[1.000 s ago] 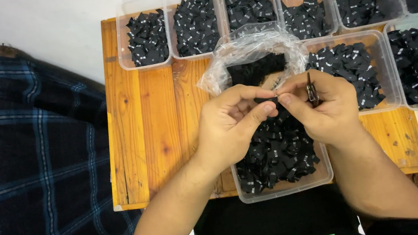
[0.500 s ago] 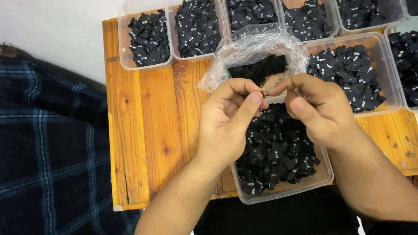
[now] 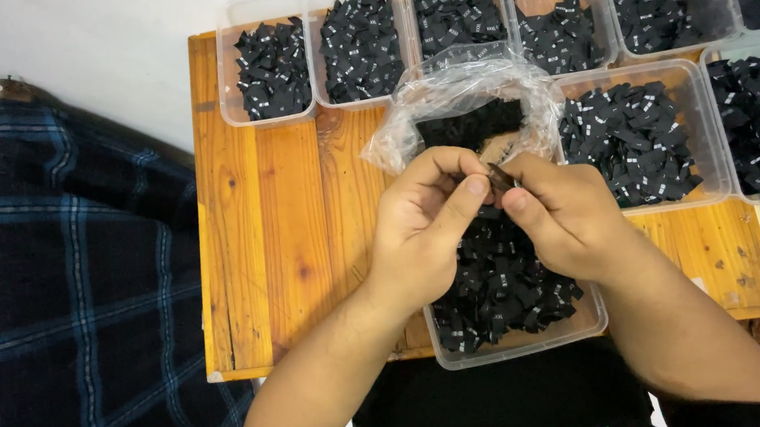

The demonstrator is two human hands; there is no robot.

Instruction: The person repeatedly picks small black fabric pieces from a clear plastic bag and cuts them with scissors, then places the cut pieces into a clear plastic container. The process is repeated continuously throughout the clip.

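My left hand point(image 3: 426, 223) and my right hand point(image 3: 561, 213) meet above a clear plastic tub point(image 3: 587, 322) full of small black fabric labels point(image 3: 494, 290). Both pinch one small dark label point(image 3: 499, 177) between thumbs and forefingers. Just beyond my fingers lies a crumpled clear plastic bag point(image 3: 461, 90) with a stack of black labels inside.
Several clear tubs of black labels line the back of the orange wooden table point(image 3: 265, 250), among them the leftmost tub point(image 3: 271, 68) and one at the right point(image 3: 636, 135). A dark blue plaid cloth point(image 3: 70, 292) lies left of the table.
My hands have closed in toward each other. The dark piece that stuck up from my right fingers a second ago is now pinched low between both hands.
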